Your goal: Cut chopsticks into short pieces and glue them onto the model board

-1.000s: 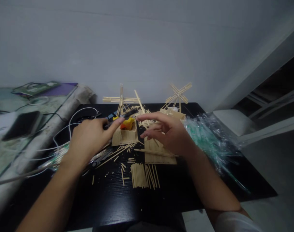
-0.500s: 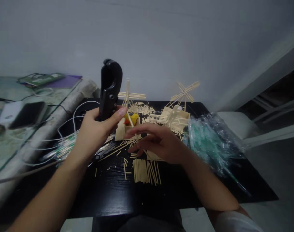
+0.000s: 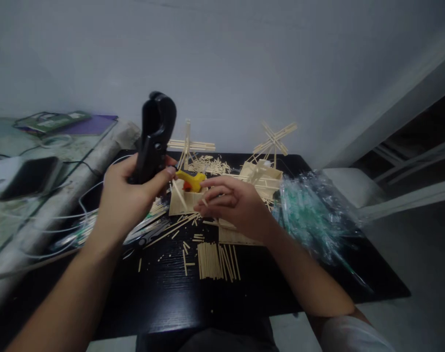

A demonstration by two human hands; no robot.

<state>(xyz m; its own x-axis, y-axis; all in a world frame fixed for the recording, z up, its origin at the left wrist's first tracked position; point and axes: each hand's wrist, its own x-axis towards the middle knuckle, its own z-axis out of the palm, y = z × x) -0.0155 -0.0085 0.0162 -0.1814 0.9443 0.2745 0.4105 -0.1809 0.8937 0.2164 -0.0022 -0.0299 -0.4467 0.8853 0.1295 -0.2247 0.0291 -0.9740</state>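
Observation:
My left hand (image 3: 125,203) is wrapped round a black glue gun (image 3: 154,132), held upright above the black table (image 3: 163,298); its yellow part (image 3: 190,180) points right. My right hand (image 3: 235,205) hovers close beside that yellow part, fingers pinched on a thin wooden stick (image 3: 204,201) of which only a short stub shows. Under both hands lie flat panels of glued sticks (image 3: 183,203), and loose sticks are scattered about them.
Two stick windmill models (image 3: 275,139) (image 3: 188,144) stand at the table's back. A row of cut sticks (image 3: 217,261) lies in front, scissors (image 3: 145,237) at left, white cables (image 3: 94,195) beyond. A crumpled plastic bag (image 3: 313,210) covers the right side. A black box (image 3: 24,176) sits far left.
My left hand has lifted the glue gun from lying low to upright. My right hand went from open fingers to a pinch and moved left towards the gun.

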